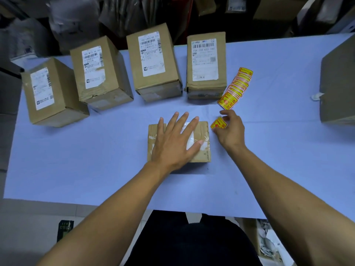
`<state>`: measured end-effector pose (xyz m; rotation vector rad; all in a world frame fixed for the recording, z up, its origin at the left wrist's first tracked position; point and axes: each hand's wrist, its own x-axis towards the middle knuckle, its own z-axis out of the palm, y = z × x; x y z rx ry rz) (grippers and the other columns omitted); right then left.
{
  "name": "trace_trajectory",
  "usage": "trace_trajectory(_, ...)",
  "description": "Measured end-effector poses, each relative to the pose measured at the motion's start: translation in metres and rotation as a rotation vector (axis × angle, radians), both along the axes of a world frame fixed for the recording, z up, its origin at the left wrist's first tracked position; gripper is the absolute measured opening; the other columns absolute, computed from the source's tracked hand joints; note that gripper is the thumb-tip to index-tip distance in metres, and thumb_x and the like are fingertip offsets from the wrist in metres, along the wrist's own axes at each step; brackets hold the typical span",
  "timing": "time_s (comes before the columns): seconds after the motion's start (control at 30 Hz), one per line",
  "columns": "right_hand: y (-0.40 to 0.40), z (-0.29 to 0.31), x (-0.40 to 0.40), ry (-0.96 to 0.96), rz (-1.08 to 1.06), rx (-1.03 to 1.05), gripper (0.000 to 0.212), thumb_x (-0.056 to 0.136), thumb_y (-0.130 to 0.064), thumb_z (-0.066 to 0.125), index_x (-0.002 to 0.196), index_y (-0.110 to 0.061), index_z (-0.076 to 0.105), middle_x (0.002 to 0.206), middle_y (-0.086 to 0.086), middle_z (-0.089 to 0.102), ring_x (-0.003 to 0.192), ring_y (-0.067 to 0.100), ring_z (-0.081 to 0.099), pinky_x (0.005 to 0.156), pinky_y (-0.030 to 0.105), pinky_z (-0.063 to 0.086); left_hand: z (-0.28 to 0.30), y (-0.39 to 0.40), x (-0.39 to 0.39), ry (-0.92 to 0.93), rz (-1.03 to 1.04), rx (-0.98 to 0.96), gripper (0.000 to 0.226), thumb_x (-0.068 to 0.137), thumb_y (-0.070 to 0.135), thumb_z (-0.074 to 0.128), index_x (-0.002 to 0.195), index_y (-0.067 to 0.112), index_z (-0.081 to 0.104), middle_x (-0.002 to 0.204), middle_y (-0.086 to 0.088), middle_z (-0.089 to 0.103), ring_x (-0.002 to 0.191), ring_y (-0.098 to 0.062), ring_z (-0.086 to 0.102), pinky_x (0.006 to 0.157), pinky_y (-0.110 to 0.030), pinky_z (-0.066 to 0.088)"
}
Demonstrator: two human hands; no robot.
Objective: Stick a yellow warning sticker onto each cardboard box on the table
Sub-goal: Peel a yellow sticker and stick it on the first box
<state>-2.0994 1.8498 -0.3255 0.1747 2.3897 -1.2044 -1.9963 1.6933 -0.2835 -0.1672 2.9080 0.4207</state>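
Left hand [173,144] flat on small box [201,156], mid-bench [76,160]. Right hand [229,129] grip pinches one yellow sticker [219,124] just beside box (strip [235,87] behind). Risk: sticker curls onto fingers, or covers the white label [194,144].

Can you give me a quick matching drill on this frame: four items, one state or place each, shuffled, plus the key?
Items
1. left hand
2. right hand
3. sticker strip
4. small box

States
A. lies on the table beside the rightmost upright box
B. pinches a single yellow sticker
C. flat, fingers spread, pressing down
D. lies under a palm, nearest the person

Pairs: 1-C, 2-B, 3-A, 4-D
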Motion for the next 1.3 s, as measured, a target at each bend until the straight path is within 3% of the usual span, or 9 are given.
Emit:
trace_trajectory(0.1, 0.0, 0.029, 0.003, -0.085, -0.134, -0.262, 0.055, 0.079, -0.002, 0.079, 0.124, -0.026, 0.057, 0.113, 0.001, 0.059, 0.093, 0.013, 0.064, 0.077, 0.026, 0.057, 0.009, -0.003, -0.003, 0.001, 0.081, 0.165, 0.061, 0.096, 0.053, 0.049, 0.151, 0.026, 0.04, 0.161, -0.003, 0.031, 0.152, -0.024, 0.018, 0.12, -0.048, -0.002)
trace_trajectory(0.2, 0.002, 0.065, 0.005, -0.069, -0.148, -0.473, 0.048, 0.077, 0.002, 0.079, 0.111, -0.028, 0.062, 0.097, -0.005, 0.069, 0.078, 0.004, 0.07, 0.067, 0.019, 0.058, 0.027, -0.009, -0.011, 0.059, 0.242, 0.409, 0.047, 0.098, 0.034, 0.058, 0.142, 0.017, 0.053, 0.154, -0.004, 0.043, 0.148, -0.022, 0.027, 0.119, -0.035, 0.015)
trace_trajectory(0.33, 0.001, 0.1, 0.016, -0.034, -0.048, -0.57, 0.039, 0.076, 0.002, 0.08, 0.1, -0.025, 0.065, 0.088, -0.002, 0.075, 0.08, 0.012, 0.073, 0.069, 0.024, 0.059, 0.058, -0.01, -0.024, 0.14, 0.432, 0.736, 0.035, 0.096, 0.033, 0.062, 0.128, 0.019, 0.065, 0.124, 0.003, 0.068, 0.113, -0.007, 0.062, 0.098, -0.025, 0.048)
trace_trajectory(0.43, -0.004, 0.107, 0.02, -0.017, -0.018, -0.578, 0.033, 0.079, 0.004, 0.077, 0.094, -0.022, 0.066, 0.083, -0.002, 0.074, 0.075, 0.01, 0.071, 0.069, 0.025, 0.059, 0.066, -0.007, -0.036, 0.064, 0.462, 0.931, 0.031, 0.095, 0.028, 0.065, 0.124, 0.016, 0.067, 0.113, -0.002, 0.072, 0.099, -0.01, 0.068, 0.081, -0.029, 0.057)
trace_trajectory(0.5, -0.006, 0.105, 0.019, -0.007, -0.047, -0.55, 0.029, 0.081, 0.002, 0.076, 0.092, -0.024, 0.066, 0.083, -0.002, 0.074, 0.077, 0.012, 0.071, 0.07, 0.027, 0.06, 0.066, -0.004, -0.039, 0.034, 0.446, 0.901, 0.031, 0.094, 0.027, 0.066, 0.123, 0.016, 0.067, 0.113, -0.004, 0.072, 0.094, -0.011, 0.069, 0.075, -0.026, 0.054)
trace_trajectory(0.63, -0.003, 0.081, 0.009, -0.048, -0.246, -0.426, 0.021, 0.084, 0.001, 0.072, 0.097, -0.013, 0.064, 0.1, 0.016, 0.071, 0.085, 0.026, 0.071, 0.075, 0.034, 0.061, 0.056, -0.005, -0.034, 0.028, 0.338, 0.612, 0.037, 0.094, 0.026, 0.064, 0.129, 0.015, 0.064, 0.123, -0.004, 0.069, 0.113, -0.018, 0.063, 0.097, -0.028, 0.046)
trace_trajectory(0.83, 0.003, 0.031, -0.002, -0.167, -0.41, -0.289, 0.019, 0.084, -0.003, 0.072, 0.084, -0.019, 0.061, 0.105, 0.016, 0.072, 0.094, 0.03, 0.072, 0.089, 0.047, 0.059, 0.033, -0.011, -0.012, -0.067, -0.014, 0.179, 0.045, 0.101, 0.032, 0.049, 0.143, 0.017, 0.047, 0.149, -0.005, 0.048, 0.139, -0.026, 0.039, 0.115, -0.041, 0.024)
trace_trajectory(1.0, 0.002, 0.007, -0.005, -0.138, -0.298, -0.098, 0.014, 0.083, -0.014, 0.074, 0.089, -0.021, 0.064, 0.1, 0.008, 0.07, 0.097, 0.027, 0.069, 0.088, 0.04, 0.057, 0.017, -0.009, 0.0, -0.072, -0.071, 0.056, 0.054, 0.105, 0.04, 0.034, 0.155, 0.021, 0.028, 0.164, -0.004, 0.025, 0.153, -0.025, 0.013, 0.122, -0.046, 0.002)
trace_trajectory(1.3, 0.012, -0.013, 0.0, 0.101, 0.076, 0.285, 0.019, 0.092, -0.017, 0.063, 0.105, -0.005, 0.071, 0.111, 0.023, 0.059, 0.105, 0.039, 0.057, 0.071, 0.033, 0.039, 0.0, -0.008, 0.007, -0.071, -0.078, -0.048, 0.065, 0.101, 0.055, 0.023, 0.158, 0.027, 0.013, 0.168, 0.001, 0.003, 0.154, -0.021, -0.006, 0.118, -0.055, -0.009)
